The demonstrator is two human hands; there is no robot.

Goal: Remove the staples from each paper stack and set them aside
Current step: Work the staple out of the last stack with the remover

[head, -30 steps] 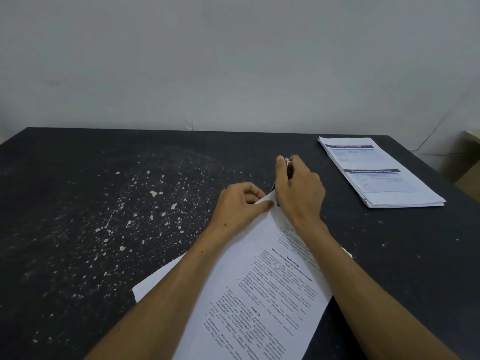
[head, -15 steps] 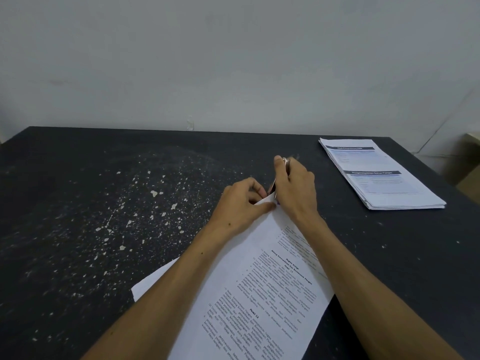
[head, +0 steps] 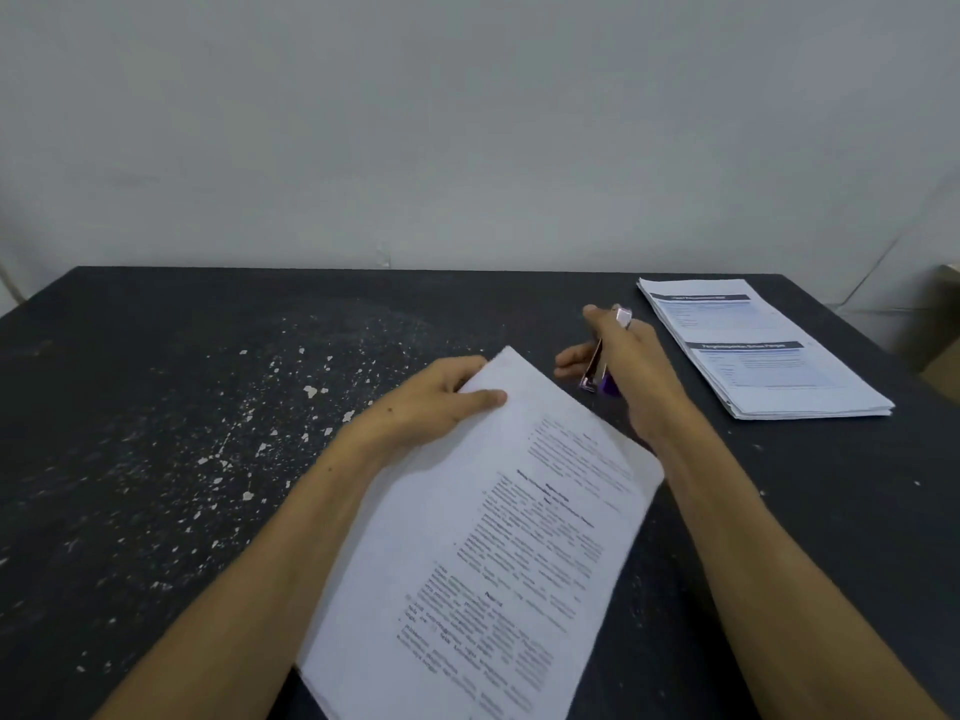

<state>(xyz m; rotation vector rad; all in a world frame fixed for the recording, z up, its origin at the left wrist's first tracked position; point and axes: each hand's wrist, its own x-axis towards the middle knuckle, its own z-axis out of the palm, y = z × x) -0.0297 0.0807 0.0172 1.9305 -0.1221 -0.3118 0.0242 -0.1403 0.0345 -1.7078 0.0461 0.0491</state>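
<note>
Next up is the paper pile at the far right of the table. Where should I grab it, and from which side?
Judging by its pose, take the far paper pile at its near short edge, coming from the near side: it lies flat, that edge is closest and nothing blocks it. The right hand still holds the staple remover.

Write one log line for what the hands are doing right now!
left hand: holds paper stack by top corner | right hand: grips staple remover beside stack | second stack: on table

Matt white paper stack (head: 467,537), shiny metal stapler (head: 597,366), chipped black table (head: 156,407)
</note>
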